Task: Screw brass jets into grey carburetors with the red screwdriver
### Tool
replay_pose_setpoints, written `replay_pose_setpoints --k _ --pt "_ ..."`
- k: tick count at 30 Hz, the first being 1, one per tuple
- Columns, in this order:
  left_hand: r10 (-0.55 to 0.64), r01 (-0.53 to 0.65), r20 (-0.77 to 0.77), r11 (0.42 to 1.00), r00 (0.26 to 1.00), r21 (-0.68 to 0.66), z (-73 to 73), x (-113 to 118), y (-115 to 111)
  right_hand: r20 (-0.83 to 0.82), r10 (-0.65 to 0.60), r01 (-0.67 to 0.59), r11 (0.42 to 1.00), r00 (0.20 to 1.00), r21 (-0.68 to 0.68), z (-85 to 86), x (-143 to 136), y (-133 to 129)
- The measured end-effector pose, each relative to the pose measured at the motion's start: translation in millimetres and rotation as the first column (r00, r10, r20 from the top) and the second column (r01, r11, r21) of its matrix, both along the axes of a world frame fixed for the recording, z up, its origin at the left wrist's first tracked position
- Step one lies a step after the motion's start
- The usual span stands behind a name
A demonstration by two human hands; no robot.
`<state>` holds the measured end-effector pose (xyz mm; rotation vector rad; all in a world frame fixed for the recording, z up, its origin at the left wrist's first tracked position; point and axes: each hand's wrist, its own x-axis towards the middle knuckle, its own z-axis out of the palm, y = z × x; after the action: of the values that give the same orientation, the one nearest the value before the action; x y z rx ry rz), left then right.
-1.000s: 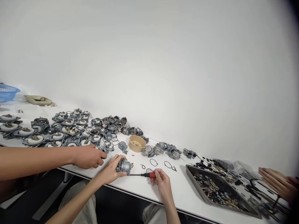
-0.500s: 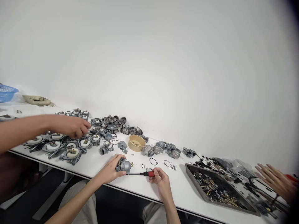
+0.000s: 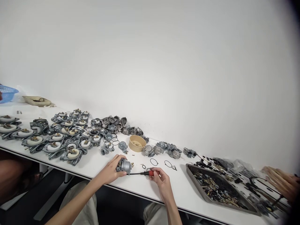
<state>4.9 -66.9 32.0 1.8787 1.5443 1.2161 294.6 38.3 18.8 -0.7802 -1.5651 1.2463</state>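
Observation:
Near the table's front edge my left hand is closed around a grey metal carburetor, which lies on its side. My right hand grips the red handle of a screwdriver. The screwdriver's dark shaft runs level to the left and its tip meets the lower right edge of the carburetor; the exact contact is too small to make out. Small brass screws lie just right of the carburetor. Beyond the screwdriver, black rubber rings rest on the white table.
Many carburetors with white floats cover the left. A tan round bowl with small parts stands behind my hands. At right, a metal tray holds mixed small parts; a co-worker's hand is beyond it. A blue basket sits far left.
The co-worker's arm on the left has withdrawn from over the carburetors. My right hand's fingers have shifted slightly on the screwdriver handle; my left hand stays in place.

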Motion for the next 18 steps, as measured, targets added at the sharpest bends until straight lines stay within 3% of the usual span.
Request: replay_pose_setpoints --k 3,6,12,18 --pt "0.006 -0.006 -0.004 1.000 1.000 0.006 -1.7 0.0 0.5 0.086 0.032 -0.038 0.998 0.996 0.058 -0.8 1.9 0.4" --pt "0.007 -0.007 -0.011 1.000 1.000 0.014 -2.7 0.2 0.8 0.131 0.012 -0.016 0.999 0.991 0.028 -0.9 0.2 0.0" --pt "0.015 -0.015 -0.020 1.000 1.000 0.022 -5.1 0.1 1.6 0.095 0.079 -0.084 0.995 0.992 0.054 3.1 -4.3 -2.0" --pt "0.011 -0.010 -0.031 1.000 0.999 0.021 -6.2 -0.3 1.5 0.141 0.067 -0.078 0.994 0.988 0.073 5.2 -4.5 -3.1"
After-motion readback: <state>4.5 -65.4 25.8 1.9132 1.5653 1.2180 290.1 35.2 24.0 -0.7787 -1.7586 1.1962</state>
